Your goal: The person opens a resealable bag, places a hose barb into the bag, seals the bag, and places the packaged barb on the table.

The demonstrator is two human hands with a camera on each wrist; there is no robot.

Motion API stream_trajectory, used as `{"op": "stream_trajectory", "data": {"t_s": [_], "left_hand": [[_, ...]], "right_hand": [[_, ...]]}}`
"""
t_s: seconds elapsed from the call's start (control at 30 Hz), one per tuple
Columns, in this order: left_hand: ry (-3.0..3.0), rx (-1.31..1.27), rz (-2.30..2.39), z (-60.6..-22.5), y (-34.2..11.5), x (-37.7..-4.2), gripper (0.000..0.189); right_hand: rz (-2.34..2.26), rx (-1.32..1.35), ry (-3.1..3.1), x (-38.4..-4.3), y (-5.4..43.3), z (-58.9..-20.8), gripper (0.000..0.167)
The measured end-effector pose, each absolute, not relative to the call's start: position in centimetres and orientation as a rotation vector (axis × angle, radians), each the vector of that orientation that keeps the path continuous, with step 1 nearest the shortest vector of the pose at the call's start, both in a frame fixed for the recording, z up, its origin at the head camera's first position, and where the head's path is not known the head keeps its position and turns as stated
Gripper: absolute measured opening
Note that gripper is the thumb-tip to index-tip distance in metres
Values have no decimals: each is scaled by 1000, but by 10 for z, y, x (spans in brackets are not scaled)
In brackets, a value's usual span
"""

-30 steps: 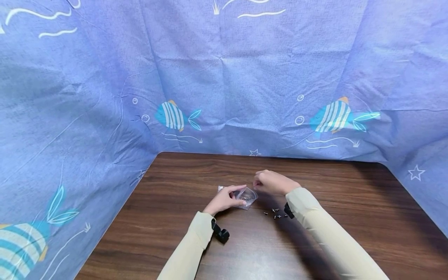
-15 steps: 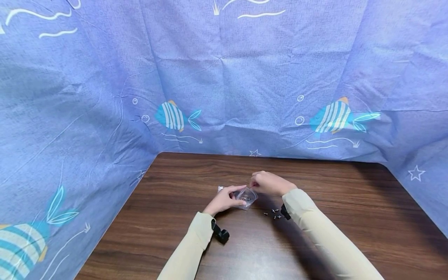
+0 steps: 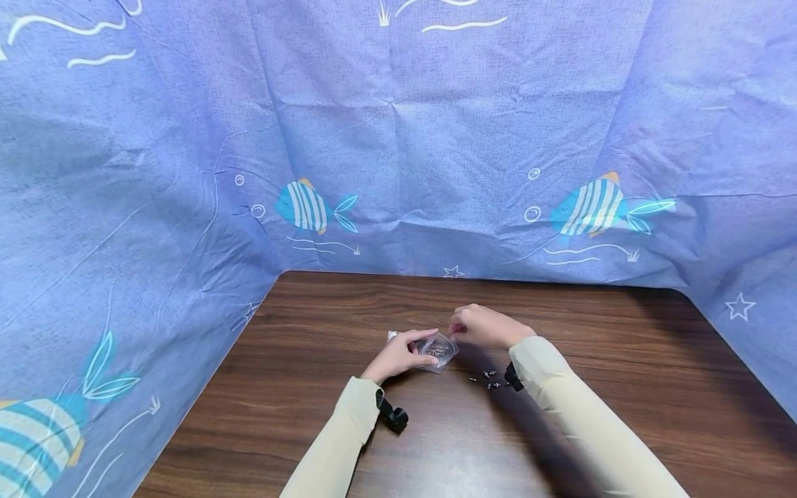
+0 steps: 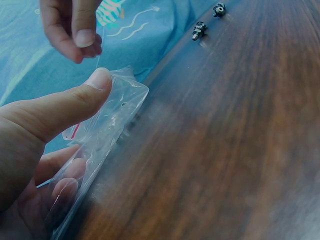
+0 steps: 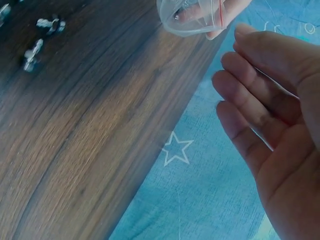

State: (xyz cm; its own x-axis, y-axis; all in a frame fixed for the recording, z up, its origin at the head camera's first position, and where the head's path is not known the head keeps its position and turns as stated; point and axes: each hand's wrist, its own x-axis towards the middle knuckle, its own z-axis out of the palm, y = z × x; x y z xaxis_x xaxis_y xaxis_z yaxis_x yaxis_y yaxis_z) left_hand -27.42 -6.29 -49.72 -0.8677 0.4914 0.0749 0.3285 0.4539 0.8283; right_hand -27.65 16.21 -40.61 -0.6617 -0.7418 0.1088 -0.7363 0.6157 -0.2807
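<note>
- Head view: the left hand (image 3: pixel 398 357) gripped a clear bag (image 3: pixel 445 357), which lay at three o'clock from its palm, between the thumb and the bent fingers. Metal pieces in the bag (image 3: pixel 437 351) showed through its mouth.
- Head view: the right hand (image 3: pixel 488 325) hung just beside the mouth, its fingers bent and close together, with the bag at eight o'clock from them. Loose metal pieces (image 3: pixel 490 380) lay on the brown table (image 3: pixel 336 325) at four o'clock from the bag.
- Head view, against half a second earlier: the right hand had drawn back slightly toward three o'clock, where its fingertips had been over the mouth. The pieces inside the bag looked brighter and more spread out. The left hand had kept its place.
- Left wrist view: the left thumb pressed the near side of the bag at its upper edge, and other fingers showed through the plastic. The right fingertips hung near, at eleven o'clock from the bag, in a narrow, relaxed bend. Two loose pieces lay at one o'clock.
- Right wrist view: the right fingers were loosely bent, the thumb close to the forefinger. The bag, a red line near its mouth, was at eleven o'clock from the fingertips, apart from them.
</note>
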Motion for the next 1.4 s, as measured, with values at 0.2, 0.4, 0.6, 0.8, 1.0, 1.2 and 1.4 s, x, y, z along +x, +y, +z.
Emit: {"op": "stream_trajectory", "data": {"t_s": [0.2, 0.4, 0.6, 0.8, 1.0, 1.2, 1.4], "left_hand": [[2529, 722, 1378, -497, -63, -274, 59], [2524, 726, 1384, -497, -63, -274, 59], [2524, 728, 1379, -497, -63, -274, 59], [2519, 726, 1377, -496, -63, -274, 59], [2521, 725, 1369, -497, -63, -275, 59], [2519, 738, 1372, -498, -63, -275, 59], [2520, 730, 1372, -499, -63, -275, 59]], "right_hand": [[-498, -1234, 2779, -273, 175, -407, 6], [-523, -1189, 2760, -267, 191, -411, 6], [-570, -1119, 2729, -262, 206, -415, 10], [-544, -1076, 2710, -257, 215, -418, 13], [-545, -1141, 2670, -254, 220, -426, 9], [-555, -1087, 2639, -250, 222, -434, 11], [-539, -1081, 2644, -248, 223, -438, 11]]}}
